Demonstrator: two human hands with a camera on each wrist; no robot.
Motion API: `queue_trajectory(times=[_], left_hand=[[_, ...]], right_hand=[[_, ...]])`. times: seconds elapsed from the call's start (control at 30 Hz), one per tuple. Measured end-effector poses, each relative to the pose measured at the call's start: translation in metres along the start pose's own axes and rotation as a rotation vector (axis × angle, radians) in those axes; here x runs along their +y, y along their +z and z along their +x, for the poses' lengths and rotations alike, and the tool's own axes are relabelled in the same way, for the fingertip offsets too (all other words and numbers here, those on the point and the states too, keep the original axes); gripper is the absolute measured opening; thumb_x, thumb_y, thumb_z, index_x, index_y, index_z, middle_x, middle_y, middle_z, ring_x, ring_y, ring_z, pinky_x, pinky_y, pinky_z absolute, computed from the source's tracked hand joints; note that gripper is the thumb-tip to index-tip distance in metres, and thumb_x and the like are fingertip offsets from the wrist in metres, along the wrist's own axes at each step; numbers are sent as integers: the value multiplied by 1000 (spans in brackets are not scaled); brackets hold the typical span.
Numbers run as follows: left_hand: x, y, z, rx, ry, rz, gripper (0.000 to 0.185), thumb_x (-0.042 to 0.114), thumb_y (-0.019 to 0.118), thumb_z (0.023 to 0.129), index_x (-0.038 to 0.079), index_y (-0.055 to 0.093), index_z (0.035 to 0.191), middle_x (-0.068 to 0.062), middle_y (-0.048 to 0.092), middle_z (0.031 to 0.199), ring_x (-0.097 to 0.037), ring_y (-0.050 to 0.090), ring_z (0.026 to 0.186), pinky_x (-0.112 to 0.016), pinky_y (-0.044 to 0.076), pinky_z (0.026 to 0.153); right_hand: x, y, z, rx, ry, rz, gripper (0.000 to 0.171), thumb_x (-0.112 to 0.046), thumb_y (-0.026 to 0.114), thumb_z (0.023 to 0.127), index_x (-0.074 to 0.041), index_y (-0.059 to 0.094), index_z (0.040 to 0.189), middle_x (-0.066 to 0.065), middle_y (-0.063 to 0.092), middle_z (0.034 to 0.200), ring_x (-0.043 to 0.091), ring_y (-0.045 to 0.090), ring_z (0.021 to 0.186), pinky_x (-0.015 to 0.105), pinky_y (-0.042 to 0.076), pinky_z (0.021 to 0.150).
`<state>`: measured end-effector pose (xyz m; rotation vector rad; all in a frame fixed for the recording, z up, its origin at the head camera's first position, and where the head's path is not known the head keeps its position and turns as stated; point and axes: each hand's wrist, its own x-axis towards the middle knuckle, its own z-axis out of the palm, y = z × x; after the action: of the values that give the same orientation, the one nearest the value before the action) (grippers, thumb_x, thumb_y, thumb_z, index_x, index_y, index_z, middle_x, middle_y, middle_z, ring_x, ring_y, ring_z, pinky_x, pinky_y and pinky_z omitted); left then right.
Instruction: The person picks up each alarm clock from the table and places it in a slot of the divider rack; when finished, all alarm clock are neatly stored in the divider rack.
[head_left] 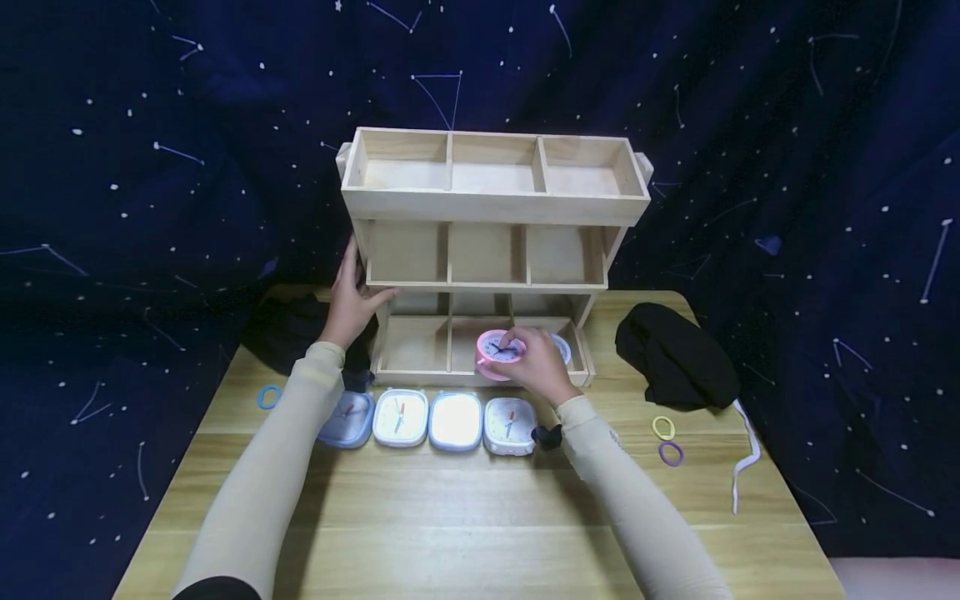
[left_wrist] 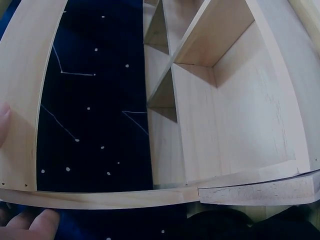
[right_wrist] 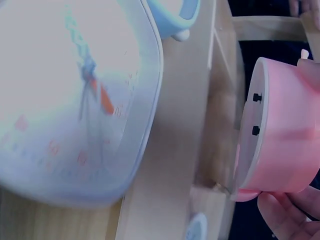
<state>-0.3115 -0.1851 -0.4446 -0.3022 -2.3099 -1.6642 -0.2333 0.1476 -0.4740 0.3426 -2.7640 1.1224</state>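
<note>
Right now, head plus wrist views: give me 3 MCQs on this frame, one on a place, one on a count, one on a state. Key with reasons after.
1. Where is the pink clock?
A. top tier of the wooden shelf
B. at the front of the bottom tier
C. on the table by the hair ties

2. How many square clocks lie in the row in front of the shelf?
A. two
B. four
C. six

3. What is the left hand doing?
A. resting against the shelf's left side
B. holding a clock
C. lying flat on the table

Key: 1 B, the right hand grips it at the bottom tier's front edge. 2 B, four sit side by side in the head view. 3 A, its fingers lie on the shelf's left side and it holds nothing.
</note>
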Motion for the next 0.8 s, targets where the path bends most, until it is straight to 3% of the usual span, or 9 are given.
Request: queue_trajectory(times=[0.17,0.4,0.8], left_hand=[[0,-1,0,1,-4,-3,119,10,85,91,32,2,173,-7,6,181,-40,17,165,-57,29,132],[0,0,-1,0,3,-20,117,10,85,92,32,4,173,-10,9,180,-41,18,165,-57,30,132],[-1,1,0,0,-12,9,118,7,83,93,31,1,173,-8,6,181,-40,16,166,-58,27,132]], right_hand=[[-4,15,15,-66,-24,-53,41,-34,99,73,-11,71,93,12,79,105,34,69,102,49,56,92],[-4,29,28,-108,-4,-171,41,-36,98,74,-13,68,90,10,79,104,39,66,107,52,56,96],[-3,41,38,-124,64,-218,41,-41,92,81,-10,68,93,8,76,94,36,66,101,47,53,93]])
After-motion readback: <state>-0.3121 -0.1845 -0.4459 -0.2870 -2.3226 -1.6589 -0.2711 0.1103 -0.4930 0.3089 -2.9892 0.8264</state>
